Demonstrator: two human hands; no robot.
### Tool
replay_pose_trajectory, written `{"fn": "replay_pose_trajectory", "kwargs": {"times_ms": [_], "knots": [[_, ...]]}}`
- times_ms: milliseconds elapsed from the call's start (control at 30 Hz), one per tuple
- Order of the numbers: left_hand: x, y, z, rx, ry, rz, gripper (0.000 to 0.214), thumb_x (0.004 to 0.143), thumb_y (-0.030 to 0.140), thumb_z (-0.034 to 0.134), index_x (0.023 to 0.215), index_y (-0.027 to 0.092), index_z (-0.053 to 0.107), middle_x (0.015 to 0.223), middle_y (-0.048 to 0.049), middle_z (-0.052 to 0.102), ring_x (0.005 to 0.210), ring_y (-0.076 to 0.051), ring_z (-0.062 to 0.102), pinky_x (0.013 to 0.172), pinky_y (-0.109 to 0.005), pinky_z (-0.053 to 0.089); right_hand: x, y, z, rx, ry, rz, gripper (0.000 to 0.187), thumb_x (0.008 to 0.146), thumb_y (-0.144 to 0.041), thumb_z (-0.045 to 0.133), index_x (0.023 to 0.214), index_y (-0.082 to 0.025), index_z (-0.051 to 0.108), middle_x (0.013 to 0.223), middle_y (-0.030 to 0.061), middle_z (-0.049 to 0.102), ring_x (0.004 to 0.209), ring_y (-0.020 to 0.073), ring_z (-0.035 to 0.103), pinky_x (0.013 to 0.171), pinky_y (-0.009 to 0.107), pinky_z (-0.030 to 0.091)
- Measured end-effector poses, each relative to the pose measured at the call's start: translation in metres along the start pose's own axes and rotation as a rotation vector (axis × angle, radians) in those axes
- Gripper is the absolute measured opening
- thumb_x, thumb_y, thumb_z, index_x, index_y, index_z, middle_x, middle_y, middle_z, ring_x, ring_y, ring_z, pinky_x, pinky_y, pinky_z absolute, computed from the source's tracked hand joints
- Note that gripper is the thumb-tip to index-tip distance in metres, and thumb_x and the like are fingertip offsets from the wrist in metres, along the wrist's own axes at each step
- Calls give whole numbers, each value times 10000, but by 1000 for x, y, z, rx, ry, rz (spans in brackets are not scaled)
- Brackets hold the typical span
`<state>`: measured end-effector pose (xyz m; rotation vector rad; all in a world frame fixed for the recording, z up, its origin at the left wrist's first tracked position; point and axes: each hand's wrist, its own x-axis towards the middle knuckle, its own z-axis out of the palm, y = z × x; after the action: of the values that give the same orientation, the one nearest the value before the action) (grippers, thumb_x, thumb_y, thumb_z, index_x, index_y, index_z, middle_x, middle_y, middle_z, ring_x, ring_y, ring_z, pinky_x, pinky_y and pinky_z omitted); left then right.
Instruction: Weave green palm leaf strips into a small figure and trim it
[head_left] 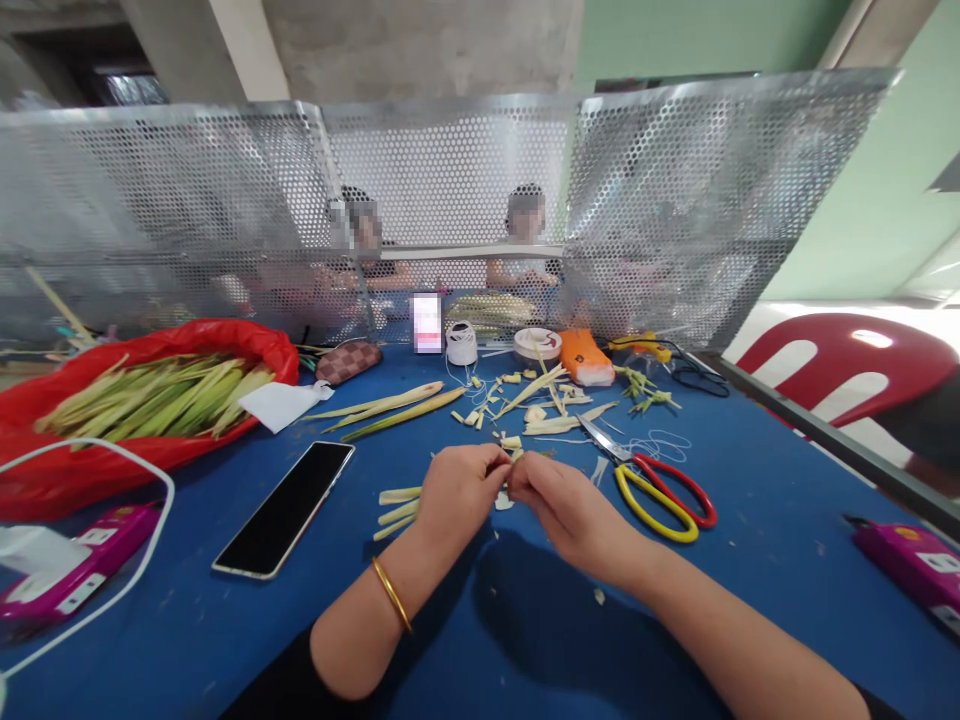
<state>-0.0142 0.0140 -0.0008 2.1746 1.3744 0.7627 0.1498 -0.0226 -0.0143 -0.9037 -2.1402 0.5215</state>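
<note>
My left hand (461, 490), a gold bangle on its wrist, is closed in a pinch near the middle of the blue table (420, 640). Its fingertips meet those of my right hand (562, 505), closed in the same way. Whatever they pinch is mostly hidden; a bit of pale plant material shows about the fingertips. Cut pale-green leaf strips (397, 518) stick out beside my left hand. Just right of my right hand lie open scissors (660, 495) with one red and one yellow handle. Beyond both hands are scattered pale husk pieces (551, 425) and loose white thread (660, 445).
A red bag (172, 455) of long green leaves stands at left, near a black-screened phone (289, 510) and a purple power strip (112, 545). A thread spool (461, 345), tape roll (536, 345) and orange packet (585, 355) line the perforated metal screen (450, 140). Two people sit behind it.
</note>
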Motion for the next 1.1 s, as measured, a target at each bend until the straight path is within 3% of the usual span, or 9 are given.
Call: {"fn": "replay_pose_trajectory", "kwargs": {"times_ms": [267, 400, 533, 633, 733, 833, 967, 1033, 1100], "knots": [[-2, 1, 2, 120, 62, 39, 208, 850, 235, 540, 840, 250, 748, 856, -10, 757, 805, -183, 666, 659, -253, 384, 0, -1, 3, -213, 35, -55, 160, 914, -94, 388, 835, -218, 451, 876, 56, 572, 749, 170, 524, 663, 270, 409], [-3, 1, 5, 245, -31, 133, 183, 837, 229, 571, 749, 206, 731, 779, -41, 741, 738, -194, 657, 601, -258, 363, 2, 0, -4, -316, 27, -66, 167, 899, -77, 399, 843, -208, 486, 973, 80, 589, 812, 183, 537, 706, 295, 405], [-3, 3, 7, 247, -207, 350, 141, 825, 238, 622, 745, 218, 735, 751, -19, 732, 730, -176, 654, 615, -242, 376, 6, 9, -22, -110, 66, 99, 166, 902, -142, 417, 758, -208, 467, 827, 38, 548, 753, 164, 509, 684, 283, 399], [-3, 7, 6, 38, -225, 418, 91, 808, 205, 660, 776, 227, 742, 724, 19, 725, 690, -130, 640, 632, -209, 395, 9, 20, -31, 114, 9, 273, 162, 877, -219, 470, 716, -209, 472, 690, -3, 527, 656, 147, 488, 626, 271, 386], [-3, 10, 3, -177, -110, 339, 91, 804, 196, 661, 766, 217, 741, 679, 33, 710, 622, -102, 615, 611, -187, 412, 11, 31, -26, 337, 4, 421, 190, 862, -303, 500, 699, -212, 462, 608, -32, 509, 572, 129, 472, 566, 258, 369], [-2, 9, 1, -241, 92, 189, 108, 808, 205, 638, 777, 218, 741, 682, 31, 713, 617, -110, 618, 595, -189, 431, 10, 32, -11, 383, 12, 458, 222, 875, -310, 496, 682, -213, 447, 553, -37, 504, 548, 125, 470, 559, 256, 370], [0, 3, 1, -225, 264, 14, 139, 819, 266, 614, 826, 220, 745, 738, 14, 735, 659, -138, 647, 622, -211, 473, 3, 16, 5, 124, 71, 269, 178, 908, -208, 438, 731, -219, 444, 666, -11, 528, 600, 140, 482, 586, 269, 393], [2, 1, 1, -250, 256, -34, 166, 818, 296, 609, 858, 219, 751, 763, 5, 742, 656, -146, 653, 614, -220, 487, 1, 7, 8, -12, 148, 123, 147, 917, -162, 423, 791, -219, 475, 882, 45, 562, 735, 161, 534, 661, 293, 428], [3, 0, 2, -298, 220, -73, 187, 808, 303, 610, 877, 208, 755, 754, -4, 741, 637, -151, 651, 594, -227, 493, 0, 1, 8, -8, 211, 12, 159, 936, -144, 405, 826, -222, 490, 1032, 81, 547, 890, 182, 554, 765, 319, 452]]}}
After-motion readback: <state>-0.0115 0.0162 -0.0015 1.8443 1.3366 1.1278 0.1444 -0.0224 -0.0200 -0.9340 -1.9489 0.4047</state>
